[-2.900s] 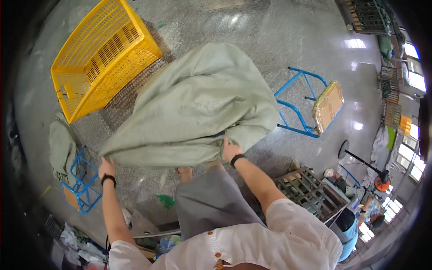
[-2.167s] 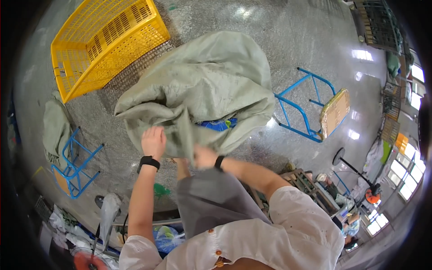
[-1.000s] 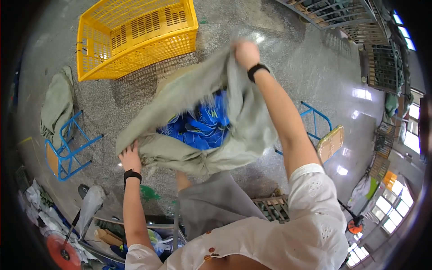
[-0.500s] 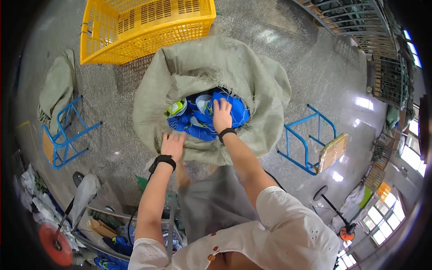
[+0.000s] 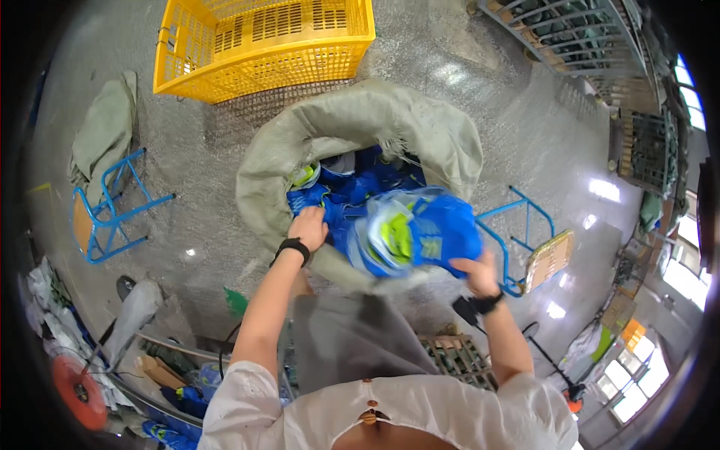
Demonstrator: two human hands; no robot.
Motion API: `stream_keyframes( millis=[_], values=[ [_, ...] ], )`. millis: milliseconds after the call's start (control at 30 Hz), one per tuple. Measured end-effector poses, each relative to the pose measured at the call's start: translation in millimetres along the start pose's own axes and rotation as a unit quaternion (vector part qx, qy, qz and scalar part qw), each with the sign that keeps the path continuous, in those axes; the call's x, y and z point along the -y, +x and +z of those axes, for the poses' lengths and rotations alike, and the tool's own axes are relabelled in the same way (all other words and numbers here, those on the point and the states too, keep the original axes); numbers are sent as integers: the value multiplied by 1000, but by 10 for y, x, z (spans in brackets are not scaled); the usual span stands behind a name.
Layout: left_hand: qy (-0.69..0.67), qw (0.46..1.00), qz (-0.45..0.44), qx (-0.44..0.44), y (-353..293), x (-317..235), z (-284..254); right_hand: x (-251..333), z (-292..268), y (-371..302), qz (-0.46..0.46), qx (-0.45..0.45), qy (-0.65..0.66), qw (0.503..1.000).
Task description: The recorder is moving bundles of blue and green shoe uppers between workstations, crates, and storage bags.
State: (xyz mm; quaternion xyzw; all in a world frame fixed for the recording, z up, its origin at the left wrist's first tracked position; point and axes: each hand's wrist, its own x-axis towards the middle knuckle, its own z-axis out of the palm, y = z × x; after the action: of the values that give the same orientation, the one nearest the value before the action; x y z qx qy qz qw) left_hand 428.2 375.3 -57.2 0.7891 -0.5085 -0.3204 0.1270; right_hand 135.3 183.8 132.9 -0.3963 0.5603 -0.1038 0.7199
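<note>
Red and round, a fan head (image 5: 79, 391) is at the lower left, near a heap of white material (image 5: 51, 307). Above them, a grey-green cloth (image 5: 105, 127) lies on the floor (image 5: 199, 161), and close to it is the left stool (image 5: 114, 223), which has blue legs and a tan seat. Next is the yellow crate (image 5: 300, 71) with many holes in its walls, placed on the far side of the sack (image 5: 375, 105). The left hand (image 5: 309, 229), with a black band at the wrist, is at the near left part of the sack's mouth; its fingers are bent over the blue pieces (image 5: 356, 187) there, but I cannot tell whether they grip. The sack is grey-green, with a thick rolled rim around these pieces. Over its near right rim is the bundle (image 5: 442, 229), blue with bright green and pale parts, somewhat blurred. The right hand (image 5: 480, 271) clasps the right end of this bundle, the thumb lying on its near edge. Further right is the right stool (image 5: 551, 261), also with blue legs, and at the upper right is a barred rack (image 5: 581, 37).
</note>
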Motion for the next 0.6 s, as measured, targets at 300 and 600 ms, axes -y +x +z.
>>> stream_keyframes(
  millis=[300,600],
  values=[
    [110,958,-245,99,145,342,459,1104,-843,-1605,-305,-261,151,903],
    [143,981,-130,9,-165,1214,1086,880,-575,-1822,-336,-269,156,889]
  ],
)
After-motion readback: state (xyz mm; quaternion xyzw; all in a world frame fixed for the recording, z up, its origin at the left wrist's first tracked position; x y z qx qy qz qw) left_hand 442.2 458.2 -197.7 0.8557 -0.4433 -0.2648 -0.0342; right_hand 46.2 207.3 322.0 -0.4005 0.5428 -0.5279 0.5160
